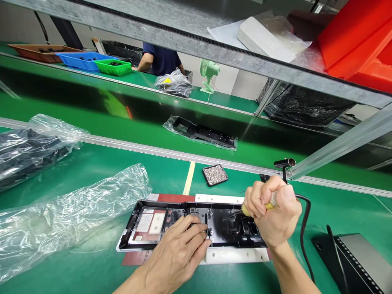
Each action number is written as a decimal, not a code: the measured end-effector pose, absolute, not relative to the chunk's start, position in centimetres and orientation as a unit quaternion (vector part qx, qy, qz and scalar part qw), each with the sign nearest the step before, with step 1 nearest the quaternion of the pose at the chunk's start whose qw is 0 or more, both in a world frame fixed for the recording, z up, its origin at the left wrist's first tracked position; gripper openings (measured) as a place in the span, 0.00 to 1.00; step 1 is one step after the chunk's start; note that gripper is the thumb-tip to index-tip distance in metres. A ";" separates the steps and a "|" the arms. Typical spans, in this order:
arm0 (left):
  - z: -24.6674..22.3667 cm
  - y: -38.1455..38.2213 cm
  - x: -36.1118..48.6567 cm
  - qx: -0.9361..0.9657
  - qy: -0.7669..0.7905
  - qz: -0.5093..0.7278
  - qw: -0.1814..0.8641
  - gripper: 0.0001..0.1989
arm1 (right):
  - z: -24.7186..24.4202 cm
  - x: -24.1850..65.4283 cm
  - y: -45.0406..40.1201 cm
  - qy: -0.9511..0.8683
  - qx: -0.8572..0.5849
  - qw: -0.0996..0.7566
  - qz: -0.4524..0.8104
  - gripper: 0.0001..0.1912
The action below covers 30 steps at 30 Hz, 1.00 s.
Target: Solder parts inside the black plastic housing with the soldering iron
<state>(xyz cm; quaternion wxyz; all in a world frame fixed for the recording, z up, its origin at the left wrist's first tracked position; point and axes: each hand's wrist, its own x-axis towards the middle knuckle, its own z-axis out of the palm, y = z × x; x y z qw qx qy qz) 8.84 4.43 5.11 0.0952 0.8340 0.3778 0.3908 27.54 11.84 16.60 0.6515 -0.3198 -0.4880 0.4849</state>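
A long black plastic housing [219,222] lies open side up on the bench, with molded ribs, posts and a window at its left end. My left hand [182,249] rests on its middle, fingers stretched out and reaching inside. My right hand [274,210] is closed in a fist around a yellow-handled tool [246,210], whose slim dark tip points down and left into the right part of the housing. The tip's exact contact is hard to make out. White fixture strips [235,256] on a reddish base run along both long sides.
A small black tray [215,175] of tiny metal parts sits behind the housing. Plastic bags [76,216] lie left. A metal tube holder [284,163] and black cable [303,232] are right. Another housing [205,132] rests farther back. A metal shelf [196,36] crosses overhead; a person [162,59] works beyond.
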 end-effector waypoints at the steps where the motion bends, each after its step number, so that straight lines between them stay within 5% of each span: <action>1: 5.1 4.4 8.8 0.834 0.378 0.391 0.094 0.06 | 16.6 27.5 11.8 -0.488 -0.320 0.652 0.485 0.25; 30: 5.3 4.6 8.8 0.836 0.367 0.397 0.092 0.07 | 16.7 27.8 11.8 -0.500 -0.309 0.645 0.488 0.24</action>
